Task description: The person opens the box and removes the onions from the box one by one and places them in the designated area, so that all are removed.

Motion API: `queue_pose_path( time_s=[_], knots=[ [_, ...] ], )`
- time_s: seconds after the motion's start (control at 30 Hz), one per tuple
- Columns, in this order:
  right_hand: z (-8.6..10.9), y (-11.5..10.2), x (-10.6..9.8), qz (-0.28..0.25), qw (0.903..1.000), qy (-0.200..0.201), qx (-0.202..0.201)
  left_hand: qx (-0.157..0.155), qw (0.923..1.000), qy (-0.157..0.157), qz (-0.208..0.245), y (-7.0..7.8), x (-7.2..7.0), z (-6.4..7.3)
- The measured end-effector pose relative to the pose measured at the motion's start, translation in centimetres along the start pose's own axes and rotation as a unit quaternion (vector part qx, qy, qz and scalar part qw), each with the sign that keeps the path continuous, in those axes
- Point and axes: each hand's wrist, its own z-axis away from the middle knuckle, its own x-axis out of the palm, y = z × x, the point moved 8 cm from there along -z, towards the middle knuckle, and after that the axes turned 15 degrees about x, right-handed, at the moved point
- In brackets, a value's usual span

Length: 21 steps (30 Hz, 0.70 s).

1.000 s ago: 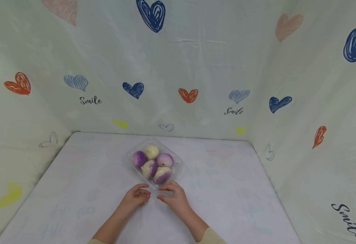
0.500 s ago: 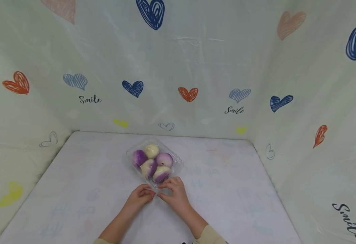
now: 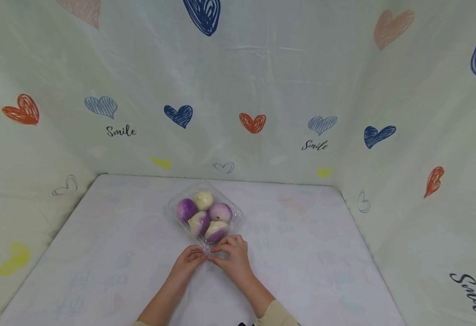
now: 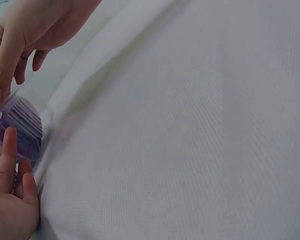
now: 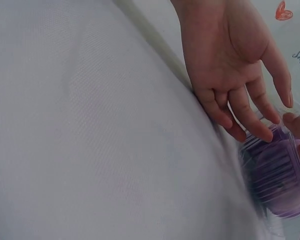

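Note:
A clear plastic clamshell box (image 3: 238, 216) lies on the table, one corner toward me. Inside are several round purple-and-white vegetables (image 3: 199, 223), like turnips or onions. My left hand (image 3: 185, 265) pinches the box's near corner between thumb and fingertips. From the other side, my right hand (image 3: 237, 261) pinches the same corner, thumb low and fingers above. In the left wrist view, the right hand (image 4: 32, 30) puts its thumb on the box corner, with the left hand (image 4: 10, 210) below. The right wrist view has the left hand's palm (image 5: 225, 65) showing and the right thumb (image 5: 297, 127) opposite.
A white cloth covers the table (image 3: 303, 253). Pale curtains (image 3: 278, 90) printed with hearts and the word Smile rise at the back and both sides. A small dark object (image 3: 242, 324) shows at the bottom edge by the right sleeve.
My left hand has moved right and slightly up, closing its fingers at the box's near corner. The right hand has come in slightly at the same corner. The box stays in place.

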Motion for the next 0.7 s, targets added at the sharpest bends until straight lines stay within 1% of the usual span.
queue_pose_path(
  time_s=[0.1,0.2,0.23,0.33,0.37,0.53,0.67,0.7],
  knots=[
    [0.11,0.08,0.05,-0.002,0.9999,0.011,0.0,0.021,0.9995,-0.008,0.022,0.06,0.07,0.05],
    [0.26,0.19,0.13,-0.01,0.9998,0.015,0.004,0.005,0.9996,0.009,0.028,-0.34,-0.01,0.04],
    [0.31,0.23,0.16,-0.014,0.9998,0.015,0.007,-0.011,0.9993,0.024,0.026,-0.49,-0.07,0.06],
    [0.43,0.27,0.3,-0.023,0.9996,0.012,0.01,-0.03,0.9982,0.044,0.027,-0.58,-0.07,0.09],
    [0.47,0.27,0.35,-0.025,0.9996,0.013,0.009,-0.032,0.9979,0.05,0.028,-0.49,-0.05,0.08],
    [0.58,0.11,0.43,-0.032,0.9992,0.025,-0.004,-0.043,0.9968,0.062,0.026,-0.05,0.09,0.0],
    [0.44,-0.25,0.32,-0.045,0.9984,0.031,-0.014,-0.051,0.9962,0.065,0.029,-0.18,-0.02,-0.17],
    [0.4,-0.39,0.26,-0.051,0.9981,0.031,-0.017,-0.049,0.9962,0.066,0.031,-0.22,-0.06,-0.21]
  ],
)
